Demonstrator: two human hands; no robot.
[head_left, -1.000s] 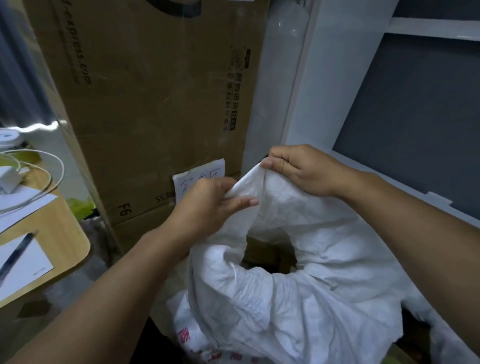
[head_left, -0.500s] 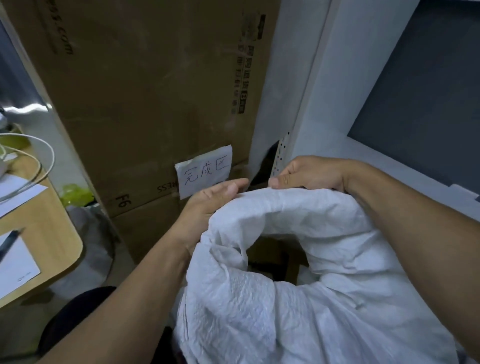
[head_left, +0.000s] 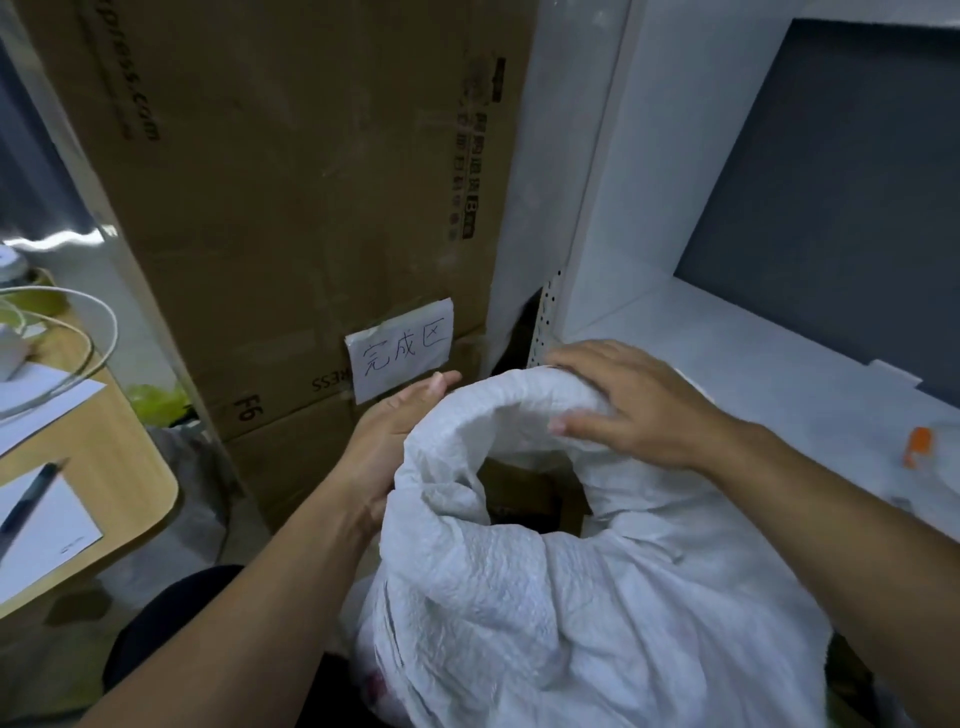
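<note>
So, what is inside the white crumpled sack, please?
Through the open mouth of the white crumpled woven sack, only a brown cardboard-like surface and dark shadow show. Everything deeper is covered by the sack's folded walls.

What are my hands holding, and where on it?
A white sack, at its rolled mouth: right hand grips the far rim, left hand presses flat against the left side.
</note>
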